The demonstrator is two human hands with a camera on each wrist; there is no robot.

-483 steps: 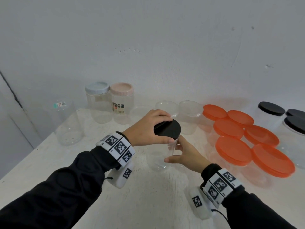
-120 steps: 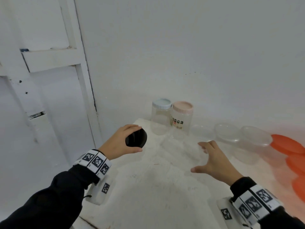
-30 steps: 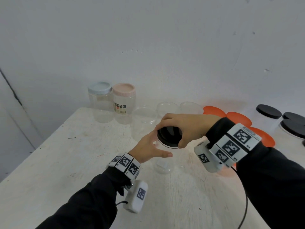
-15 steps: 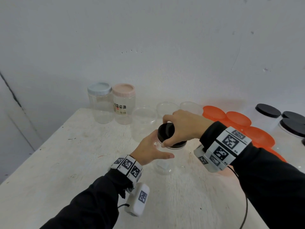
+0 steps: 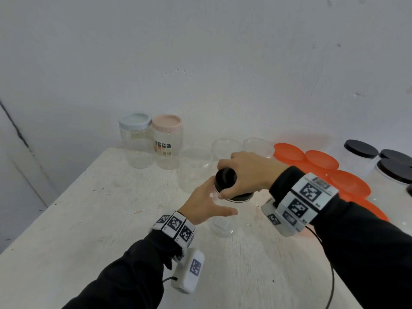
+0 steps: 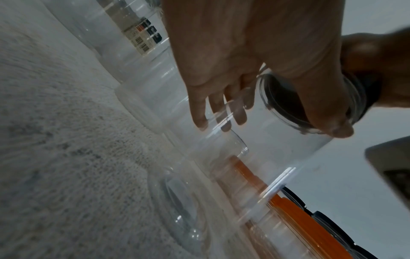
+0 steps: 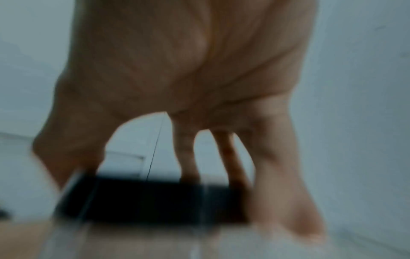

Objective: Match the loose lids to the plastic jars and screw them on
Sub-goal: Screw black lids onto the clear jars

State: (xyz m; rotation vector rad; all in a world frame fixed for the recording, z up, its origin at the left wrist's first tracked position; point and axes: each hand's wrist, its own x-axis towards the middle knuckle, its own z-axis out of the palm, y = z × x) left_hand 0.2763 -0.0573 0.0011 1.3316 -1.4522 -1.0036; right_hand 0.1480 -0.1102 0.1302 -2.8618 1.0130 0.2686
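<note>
A clear plastic jar (image 5: 219,226) stands on the white table (image 5: 93,224) at the middle. A black lid (image 5: 226,178) sits on its mouth. My right hand (image 5: 247,172) comes from above and grips the lid (image 7: 150,199) round its rim with curled fingers and thumb. My left hand (image 5: 205,205) wraps the jar's upper wall from the left, thumb in front. In the left wrist view the fingers (image 6: 200,108) lie round the clear jar (image 6: 255,154) below the black lid (image 6: 286,101). The right wrist view is blurred.
At the back stand two closed jars, one with a blue lid (image 5: 134,121) and one with a pink lid (image 5: 167,122). Clear open tubs (image 5: 195,166) stand beside them. Orange-lidded tubs (image 5: 347,184) and black-lidded jars (image 5: 359,150) fill the right side.
The right hand has turned on the black lid, its wrist swinging towards the right. The left hand has kept its hold on the jar in the same place.
</note>
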